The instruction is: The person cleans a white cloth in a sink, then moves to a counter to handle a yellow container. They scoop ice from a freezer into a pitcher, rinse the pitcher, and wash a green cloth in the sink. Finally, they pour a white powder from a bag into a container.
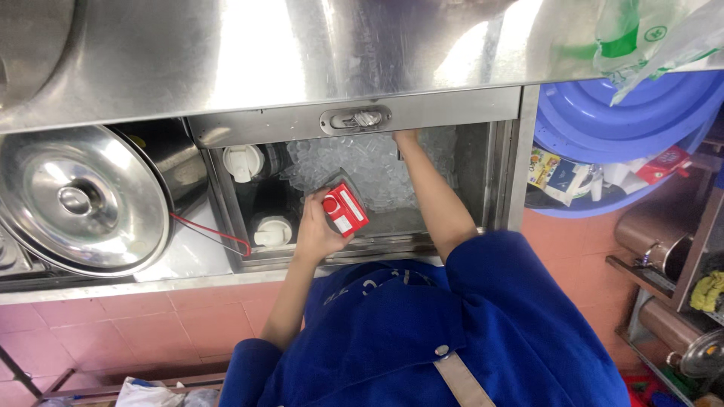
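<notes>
My left hand (315, 230) is shut on a small red carton with a red cap (345, 209), held over an open steel ice bin (504, 177). The bin holds a heap of ice cubes (362, 167). My right hand (406, 139) reaches to the far side of the bin and grips the edge of its sliding steel lid (286, 120), just right of the lid's recessed handle (356, 119); its fingers are partly hidden under the lid. Two white-capped bottles (243, 161) (272, 231) stand in the bin's left compartment.
A large steel pot lid (79, 200) covers a pot at left, with a red cord (211, 230) beside it. A steel counter (302, 45) runs across the top. Stacked blue basins (626, 113) with packets sit at right, and steel pots (656, 241) on shelves beyond. The floor is of red tiles (113, 324).
</notes>
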`<state>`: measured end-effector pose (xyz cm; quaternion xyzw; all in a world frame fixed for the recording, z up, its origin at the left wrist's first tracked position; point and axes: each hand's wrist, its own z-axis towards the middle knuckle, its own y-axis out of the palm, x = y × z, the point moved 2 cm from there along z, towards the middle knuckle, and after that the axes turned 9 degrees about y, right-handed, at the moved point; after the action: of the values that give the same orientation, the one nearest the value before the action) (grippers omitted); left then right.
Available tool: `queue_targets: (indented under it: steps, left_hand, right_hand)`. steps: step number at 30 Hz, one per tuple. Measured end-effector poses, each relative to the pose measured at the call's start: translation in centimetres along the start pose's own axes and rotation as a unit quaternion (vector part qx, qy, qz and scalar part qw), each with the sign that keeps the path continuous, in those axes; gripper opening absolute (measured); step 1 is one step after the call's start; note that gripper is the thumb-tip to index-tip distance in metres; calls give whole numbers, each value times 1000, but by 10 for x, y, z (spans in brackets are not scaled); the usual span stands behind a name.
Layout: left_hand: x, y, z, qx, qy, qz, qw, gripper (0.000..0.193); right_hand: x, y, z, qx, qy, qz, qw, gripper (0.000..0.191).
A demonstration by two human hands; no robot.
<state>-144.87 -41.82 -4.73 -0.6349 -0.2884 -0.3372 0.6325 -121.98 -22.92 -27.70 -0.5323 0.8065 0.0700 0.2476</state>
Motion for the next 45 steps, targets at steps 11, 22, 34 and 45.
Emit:
queue_targets:
  steps: [11,22,34,45]
  left_hand:
    - [9,2,-4,-3,-43,-17,999,100]
    - [15,7,-7,11,-14,-13,1000,102]
    - [47,114,59,-222,102,-30,969,108]
    - [26,280,82,-260,-66,-199,943,101]
  right_hand:
    - [45,-95,-78,72,181,-262,945,20]
    - [5,25,-82,-64,5,-213,975,14]
    - [-77,-221,-211,74,-137,-642,751,36]
    - [-93,-319,-287,19,-204,-288,935,37]
